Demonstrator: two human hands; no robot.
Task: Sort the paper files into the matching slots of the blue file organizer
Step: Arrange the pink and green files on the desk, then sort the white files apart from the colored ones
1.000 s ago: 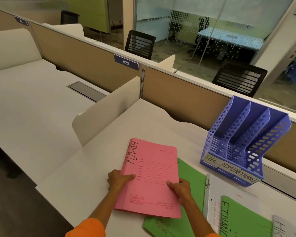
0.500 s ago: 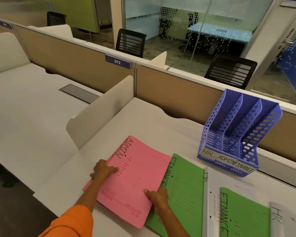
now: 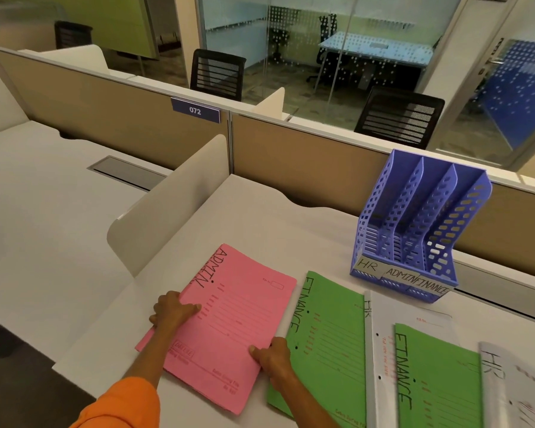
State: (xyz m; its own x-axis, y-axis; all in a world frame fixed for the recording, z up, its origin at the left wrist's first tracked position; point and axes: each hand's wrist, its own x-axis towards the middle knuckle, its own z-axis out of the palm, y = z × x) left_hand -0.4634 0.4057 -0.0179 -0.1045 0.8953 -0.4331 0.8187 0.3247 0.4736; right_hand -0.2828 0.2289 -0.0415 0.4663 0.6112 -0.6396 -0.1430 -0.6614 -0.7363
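Note:
A pink file marked ADMIN lies on the white desk. My left hand grips its left edge, thumb on top. My right hand pinches its right edge. Beside it on the right lies a green file marked FINANCE, then a white file marked HR with a second green FINANCE file on it, and another white HR file at the far right. The blue file organizer stands at the back right; its three slots, labelled HR, ADMIN and FINANCE, hold nothing.
A low cream divider stands left of the desk, with a neighbouring desk beyond it. A tan partition runs along the back, close behind the organizer. Black office chairs sit beyond the partition.
The pink file has slid left off the green file and turned a little, so the green FINANCE file now shows fully. Both hands stayed on the pink file's edges.

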